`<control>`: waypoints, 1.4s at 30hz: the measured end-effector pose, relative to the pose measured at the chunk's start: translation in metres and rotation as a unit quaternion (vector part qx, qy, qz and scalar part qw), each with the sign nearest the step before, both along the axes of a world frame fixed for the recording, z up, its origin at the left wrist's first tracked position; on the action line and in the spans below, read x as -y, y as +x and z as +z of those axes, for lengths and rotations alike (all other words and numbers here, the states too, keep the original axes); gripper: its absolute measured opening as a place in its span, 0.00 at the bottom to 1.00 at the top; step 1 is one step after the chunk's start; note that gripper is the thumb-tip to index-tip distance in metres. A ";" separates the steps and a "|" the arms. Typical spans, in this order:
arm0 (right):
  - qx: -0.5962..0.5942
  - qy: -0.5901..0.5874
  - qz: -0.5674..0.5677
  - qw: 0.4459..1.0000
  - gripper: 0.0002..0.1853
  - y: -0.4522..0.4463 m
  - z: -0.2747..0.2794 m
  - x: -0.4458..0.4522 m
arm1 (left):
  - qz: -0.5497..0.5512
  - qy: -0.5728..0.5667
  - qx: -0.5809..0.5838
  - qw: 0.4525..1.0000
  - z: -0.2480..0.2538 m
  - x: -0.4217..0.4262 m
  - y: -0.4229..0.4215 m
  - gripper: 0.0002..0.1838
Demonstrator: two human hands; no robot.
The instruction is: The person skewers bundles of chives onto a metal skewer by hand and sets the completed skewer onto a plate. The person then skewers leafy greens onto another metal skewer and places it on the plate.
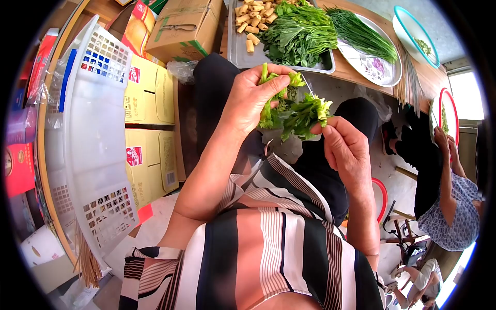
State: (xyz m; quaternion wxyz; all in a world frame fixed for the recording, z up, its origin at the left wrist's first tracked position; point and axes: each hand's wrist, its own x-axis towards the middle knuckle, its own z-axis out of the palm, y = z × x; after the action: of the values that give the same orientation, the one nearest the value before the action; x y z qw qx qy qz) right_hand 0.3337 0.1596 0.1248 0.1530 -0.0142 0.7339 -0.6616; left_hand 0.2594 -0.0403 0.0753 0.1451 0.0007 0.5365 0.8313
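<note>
As the left hand pinches leafy greens above the lap, the right, fingertips closed, grips their near side; a light hold should spare the leaves. A metal tray and oval plate crowd the wooden table ahead, cardboard boxes stand left, and another person is at right.

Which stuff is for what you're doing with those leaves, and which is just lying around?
Likely for the job:
leafy sprigs in the left hand and right hand
heaped leafy greens on the metal tray
perhaps the thin skewers

Seemingly just lying about:
white plastic basket
yellow cartons
brown cardboard box
</note>
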 end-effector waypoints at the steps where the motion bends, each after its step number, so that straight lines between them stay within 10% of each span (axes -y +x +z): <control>1: 0.003 0.001 0.004 1.000 0.12 -0.001 -0.001 0.001 | 0.000 0.000 0.000 1.000 0.001 -0.001 0.001 0.09; 42: 0.021 0.020 0.018 0.999 0.12 0.000 0.003 0.008 | 0.069 -0.008 -0.060 0.996 0.010 -0.005 0.008 0.08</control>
State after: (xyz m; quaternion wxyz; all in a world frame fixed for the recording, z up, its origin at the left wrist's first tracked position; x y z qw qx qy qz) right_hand 0.3338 0.1517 0.1279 0.1806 -0.0101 0.7434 -0.6439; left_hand 0.2673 -0.0357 0.0856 0.0553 0.0123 0.5495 0.8336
